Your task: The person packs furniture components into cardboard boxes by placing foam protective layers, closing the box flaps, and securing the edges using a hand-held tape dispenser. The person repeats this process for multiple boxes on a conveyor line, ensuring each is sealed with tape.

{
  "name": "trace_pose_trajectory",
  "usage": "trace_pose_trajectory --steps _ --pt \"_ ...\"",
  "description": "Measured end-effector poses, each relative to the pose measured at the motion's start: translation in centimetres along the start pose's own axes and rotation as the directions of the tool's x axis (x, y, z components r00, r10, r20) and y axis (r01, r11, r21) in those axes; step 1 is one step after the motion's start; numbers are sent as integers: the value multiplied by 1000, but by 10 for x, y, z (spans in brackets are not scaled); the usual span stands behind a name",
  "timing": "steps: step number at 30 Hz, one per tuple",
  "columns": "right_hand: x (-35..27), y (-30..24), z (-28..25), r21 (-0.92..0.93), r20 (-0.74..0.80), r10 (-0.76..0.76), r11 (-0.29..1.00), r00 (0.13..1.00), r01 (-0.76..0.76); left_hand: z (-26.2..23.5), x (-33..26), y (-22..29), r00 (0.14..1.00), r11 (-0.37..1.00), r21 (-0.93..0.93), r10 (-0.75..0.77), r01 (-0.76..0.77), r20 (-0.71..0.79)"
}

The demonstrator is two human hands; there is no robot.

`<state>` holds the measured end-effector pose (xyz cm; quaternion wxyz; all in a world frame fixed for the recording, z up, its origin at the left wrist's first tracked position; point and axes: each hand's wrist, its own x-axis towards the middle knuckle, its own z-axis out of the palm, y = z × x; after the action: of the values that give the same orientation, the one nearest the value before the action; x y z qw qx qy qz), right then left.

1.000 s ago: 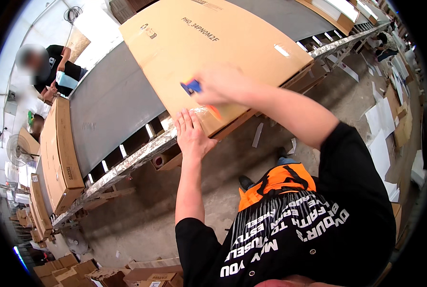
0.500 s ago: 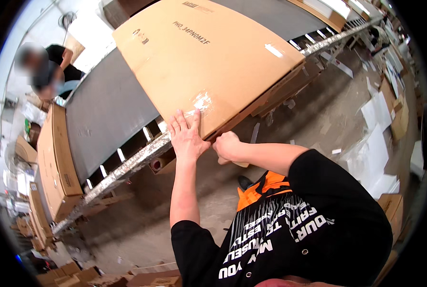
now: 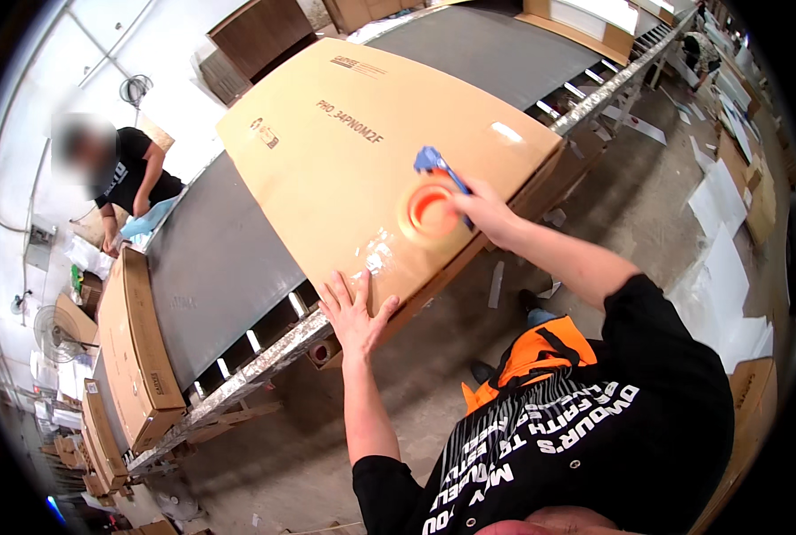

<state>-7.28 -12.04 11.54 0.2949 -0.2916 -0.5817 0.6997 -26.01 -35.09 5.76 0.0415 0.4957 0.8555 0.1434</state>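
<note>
A large flat cardboard box [image 3: 326,178] lies across the conveyor, with shiny clear tape [image 3: 375,254] over its near corner. My left hand [image 3: 357,316] rests on that near corner, fingers spread, thumb out along the edge. To its right, my right hand [image 3: 487,212] is closed around a tape dispenser [image 3: 429,160], whose blue end points away from me. The orange-centred tape roll on the dispenser is smeared by motion, just above the box's near right part. Whether the dispenser touches the cardboard I cannot tell.
The dark conveyor belt [image 3: 224,259] runs from lower left to upper right, with a metal side rail [image 3: 246,374]. Another box [image 3: 135,348] sits farther left. Across the belt a person [image 3: 135,169] bends over. White sheets [image 3: 719,294] and scraps litter the floor at right.
My right hand has come up from below the box's near edge to above its top, now showing the tape dispenser. My left hand stays on the corner.
</note>
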Motion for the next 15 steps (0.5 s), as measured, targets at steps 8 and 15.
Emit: trace_pose_trajectory --steps 8,15 --pt "206 -13 83 -617 -210 -170 787 963 4 -2 1 3 990 987 74 -143 144 -12" --pt "34 41 -101 -919 -40 -564 345 825 191 13 0 -44 744 99 -963 -656 249 125"
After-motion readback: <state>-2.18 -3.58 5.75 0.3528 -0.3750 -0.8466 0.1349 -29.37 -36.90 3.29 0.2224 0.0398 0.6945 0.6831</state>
